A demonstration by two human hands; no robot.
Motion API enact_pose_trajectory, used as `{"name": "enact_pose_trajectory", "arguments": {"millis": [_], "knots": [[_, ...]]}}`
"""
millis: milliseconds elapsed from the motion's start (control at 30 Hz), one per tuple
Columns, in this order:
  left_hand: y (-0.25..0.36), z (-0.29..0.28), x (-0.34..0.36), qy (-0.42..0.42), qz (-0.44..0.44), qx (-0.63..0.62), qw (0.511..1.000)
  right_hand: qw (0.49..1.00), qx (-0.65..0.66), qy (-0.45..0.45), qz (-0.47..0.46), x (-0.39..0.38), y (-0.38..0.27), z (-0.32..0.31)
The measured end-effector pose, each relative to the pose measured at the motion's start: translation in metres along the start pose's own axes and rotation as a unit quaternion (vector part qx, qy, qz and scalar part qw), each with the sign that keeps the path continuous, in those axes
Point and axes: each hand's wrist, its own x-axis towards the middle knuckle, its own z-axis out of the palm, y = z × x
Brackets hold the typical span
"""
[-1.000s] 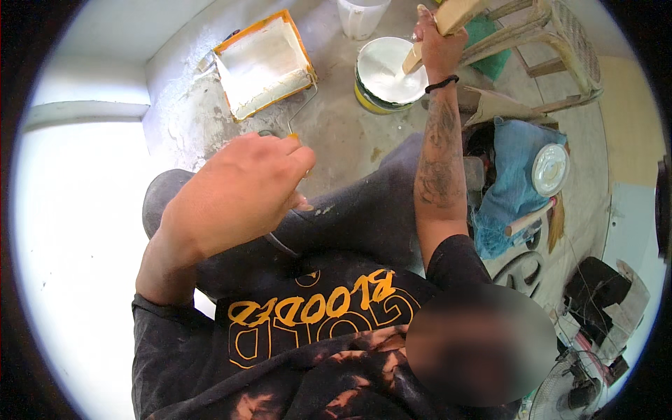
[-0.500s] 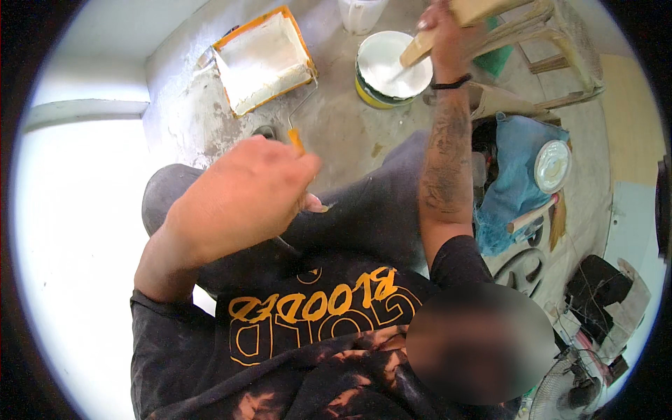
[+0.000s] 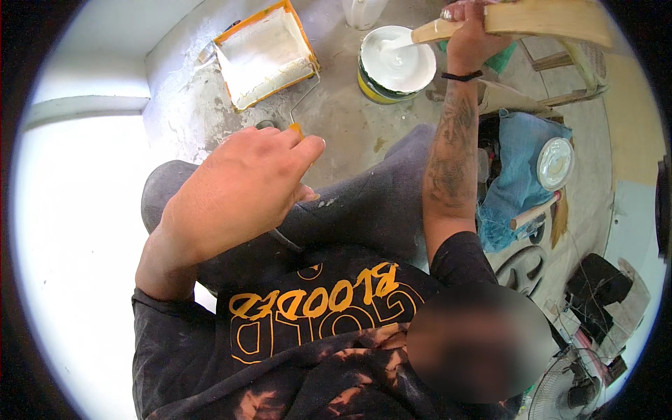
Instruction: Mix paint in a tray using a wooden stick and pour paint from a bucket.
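Near the centre, my left hand (image 3: 234, 185) is closed round the orange handle of a paint roller (image 3: 296, 130), whose wire frame reaches to an orange-rimmed tray (image 3: 294, 24) coated in white paint. At the upper right, my right hand (image 3: 470, 42) grips a long wooden stick (image 3: 539, 22). The stick lies almost level over a bucket (image 3: 381, 89) of white paint, its white-coated tip at the bucket's mouth. A translucent white container (image 3: 360, 12) stands behind the bucket.
At the right are a worn chair (image 3: 591, 80), blue cloth (image 3: 514, 175) with a round white lid (image 3: 556, 161), a broom (image 3: 558, 217), black objects (image 3: 595, 280) and a fan (image 3: 560, 388). A white wall (image 3: 84, 210) runs along the left, beside my bent leg.
My right hand has risen and moved right with the stick, which has swung from steeply angled in the bucket to nearly level. My left hand has shifted slightly upward, still on the roller.
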Motion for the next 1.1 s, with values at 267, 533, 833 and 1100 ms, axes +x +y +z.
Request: {"name": "enact_pose_trajectory", "arguments": {"millis": [267,533,833,1100], "knots": [[-0.004,0.0,-0.003,0.007,-0.003,-0.012,1.0,0.993,-0.092,-0.067,0.029,-0.003,0.004,0.003],[-0.004,-0.001,0.001,-0.008,0.006,-0.009,1.0,0.99,-0.139,-0.038,-0.003,-0.001,0.028,-0.016],[-0.002,-0.003,-0.001,-0.011,-0.008,-0.011,1.0,0.987,-0.105,-0.068,-0.099,0.013,0.054,-0.046],[-0.008,0.002,-0.01,0.036,0.017,-0.002,0.999,0.996,0.046,-0.076,-0.006,0.044,-0.073,-0.004]]}}
